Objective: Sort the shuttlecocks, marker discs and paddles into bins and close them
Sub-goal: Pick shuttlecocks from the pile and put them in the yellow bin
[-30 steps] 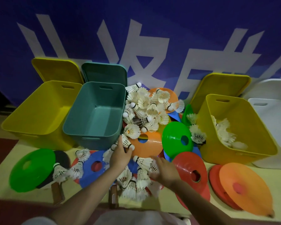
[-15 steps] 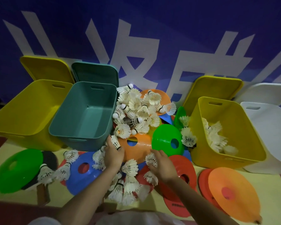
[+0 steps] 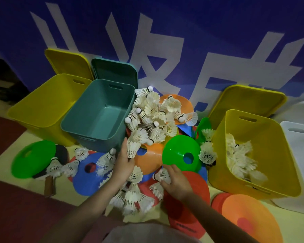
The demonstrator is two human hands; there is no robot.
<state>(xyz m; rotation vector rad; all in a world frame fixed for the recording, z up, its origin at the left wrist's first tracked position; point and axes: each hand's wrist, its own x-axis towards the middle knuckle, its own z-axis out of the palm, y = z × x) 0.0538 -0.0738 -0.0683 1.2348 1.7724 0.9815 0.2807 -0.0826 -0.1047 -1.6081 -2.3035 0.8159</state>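
Shuttlecocks (image 3: 148,118) lie heaped on the floor between the bins. The left hand (image 3: 123,163) pinches one, feathers pointing away; the right hand (image 3: 175,179) grips another, nearer the right yellow bin (image 3: 270,148) already holding some.

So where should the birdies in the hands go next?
Probably into the right yellow bin: carry them over and drop them in. The left hand and right hand each grip a shuttlecock, and that bin already holds shuttlecocks, while the teal bin looks empty.
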